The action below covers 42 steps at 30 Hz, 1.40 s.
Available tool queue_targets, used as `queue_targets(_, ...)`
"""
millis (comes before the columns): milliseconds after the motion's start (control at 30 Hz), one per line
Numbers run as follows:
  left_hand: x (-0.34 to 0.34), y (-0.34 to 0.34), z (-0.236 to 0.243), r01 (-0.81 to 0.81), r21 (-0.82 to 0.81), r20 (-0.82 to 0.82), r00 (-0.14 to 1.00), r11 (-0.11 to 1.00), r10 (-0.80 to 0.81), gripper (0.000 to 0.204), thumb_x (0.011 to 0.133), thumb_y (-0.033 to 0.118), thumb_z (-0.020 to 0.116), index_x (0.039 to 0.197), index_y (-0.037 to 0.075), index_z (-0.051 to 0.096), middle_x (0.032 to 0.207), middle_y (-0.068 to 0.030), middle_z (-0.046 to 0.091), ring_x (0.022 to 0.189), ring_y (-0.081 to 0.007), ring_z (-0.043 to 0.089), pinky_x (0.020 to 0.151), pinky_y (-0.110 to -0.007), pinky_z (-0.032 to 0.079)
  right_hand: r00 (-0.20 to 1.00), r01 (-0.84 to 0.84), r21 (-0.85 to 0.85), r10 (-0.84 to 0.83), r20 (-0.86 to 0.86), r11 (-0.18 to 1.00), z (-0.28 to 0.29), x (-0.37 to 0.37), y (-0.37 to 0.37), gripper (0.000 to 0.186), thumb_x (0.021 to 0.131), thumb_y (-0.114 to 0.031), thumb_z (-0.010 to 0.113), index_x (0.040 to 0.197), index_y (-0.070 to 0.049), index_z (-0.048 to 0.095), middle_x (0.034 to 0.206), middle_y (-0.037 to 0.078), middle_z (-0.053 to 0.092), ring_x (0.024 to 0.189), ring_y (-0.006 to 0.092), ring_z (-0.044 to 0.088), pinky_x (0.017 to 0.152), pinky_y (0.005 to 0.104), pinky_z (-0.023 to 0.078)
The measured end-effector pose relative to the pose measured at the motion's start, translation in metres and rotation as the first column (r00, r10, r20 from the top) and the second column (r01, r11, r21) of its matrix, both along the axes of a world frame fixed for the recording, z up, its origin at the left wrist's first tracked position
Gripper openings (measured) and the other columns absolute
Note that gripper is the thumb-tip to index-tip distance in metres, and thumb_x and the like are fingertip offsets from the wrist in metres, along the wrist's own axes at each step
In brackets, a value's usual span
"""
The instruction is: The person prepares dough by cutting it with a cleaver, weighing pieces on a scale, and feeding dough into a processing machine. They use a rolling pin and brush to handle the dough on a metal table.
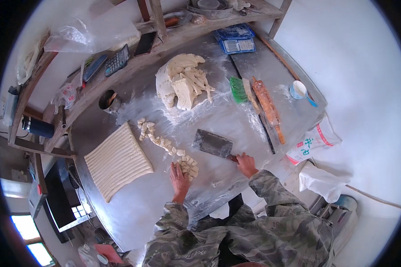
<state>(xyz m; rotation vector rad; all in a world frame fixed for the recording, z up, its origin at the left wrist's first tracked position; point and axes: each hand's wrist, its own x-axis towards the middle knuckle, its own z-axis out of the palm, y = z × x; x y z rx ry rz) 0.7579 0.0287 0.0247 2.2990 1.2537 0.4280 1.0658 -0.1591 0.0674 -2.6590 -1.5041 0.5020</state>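
Observation:
My right hand [246,165] is closed round the handle of a cleaver [212,143], whose broad dark blade lies flat on or just above the metal table [223,196]. My left hand [179,180] touches the left side of a cluster of small cut dough pieces [190,166], its fingers stretched out. From that cluster, a crooked trail of dough pieces [158,141] runs away to the far left. Left of it lies a sheet of dough strips [119,162] side by side. Farther back sits a big dough lump [182,84] with ragged ends.
On the right lie a green-bristled brush [239,90], a rolling pin [267,103] and a small cup [298,90] with a blue spoon. A blue scale [237,44] stands at the back. A metal mug [109,102] is near the wooden shelf [133,62]. A white sack [314,141] leans beyond the right edge.

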Motion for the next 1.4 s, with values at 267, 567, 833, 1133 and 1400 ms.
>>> queue_targets(267, 0.003, -0.006, 0.016, -0.092, 0.018, -0.045, 0.995, 0.996, 0.093, 0.067, 0.083, 0.012, 0.062, 0.146, 0.004, 0.042, 0.155, -0.0236, 0.033, 0.140, -0.0426, 0.035, 0.112, -0.053, 0.031, 0.995, -0.090, -0.069, 0.086, -0.058, 0.994, 0.000, 0.058, -0.011, 0.040, 0.078, -0.019, 0.074, 0.115, -0.009, 0.063, 0.109, 0.015, 0.062, 0.096, 0.0353, 0.065, 0.078, 0.0499, 0.053)
queue_targets(567, 0.019, 0.139, 0.012, -0.312, 0.278, 0.032, 0.948, 0.908, 0.316, 0.056, 0.086, 0.021, 0.068, 0.138, 0.006, 0.052, 0.152, -0.0246, 0.038, 0.137, -0.0447, 0.039, 0.111, -0.053, 0.036, 0.985, -0.173, -0.026, 0.173, -0.014, 0.985, -0.022, 0.069, -0.027, 0.039, 0.081, -0.022, 0.071, 0.117, -0.011, 0.063, 0.106, 0.013, 0.061, 0.091, 0.0339, 0.064, 0.071, 0.0493, 0.053)
queue_targets(833, 0.124, 0.244, 0.011, -0.250, 0.318, 0.152, 0.966, 0.914, 0.211, 0.050, 0.089, 0.021, 0.067, 0.134, 0.003, 0.054, 0.141, -0.0236, 0.051, 0.129, -0.0440, 0.048, 0.106, -0.049, 0.042, 0.995, -0.068, 0.119, 0.075, -0.061, 0.991, 0.025, 0.124, -0.026, 0.044, 0.082, -0.019, 0.071, 0.123, -0.010, 0.059, 0.114, 0.015, 0.062, 0.102, 0.0348, 0.063, 0.080, 0.0475, 0.053)
queue_targets(1133, 0.348, 0.183, 0.044, 0.069, 0.071, 0.403, 0.910, 0.995, -0.092, 0.044, 0.088, 0.014, 0.069, 0.129, 0.005, 0.059, 0.134, -0.0226, 0.057, 0.120, -0.0411, 0.057, 0.100, -0.046, 0.049, 0.808, 0.509, 0.320, -0.572, 0.140, 0.799, 0.027, 0.252, -0.026, 0.089, 0.076, -0.026, 0.078, 0.151, -0.006, 0.034, 0.137, 0.018, 0.053, 0.113, 0.0401, 0.060, 0.088, 0.0485, 0.053)
queue_targets(1400, 0.555, 0.107, 0.035, 0.507, 0.338, 0.109, 0.815, 0.793, -0.569, 0.032, 0.088, 0.023, 0.068, 0.117, 0.009, 0.067, 0.128, -0.0131, 0.063, 0.124, -0.0347, 0.055, 0.102, -0.046, 0.046, 0.756, 0.654, 0.224, -0.634, -0.165, 0.722, 0.018, 0.333, -0.024, 0.083, 0.078, -0.031, 0.077, 0.147, -0.003, 0.040, 0.134, 0.017, 0.054, 0.109, 0.0377, 0.063, 0.087, 0.0462, 0.053)
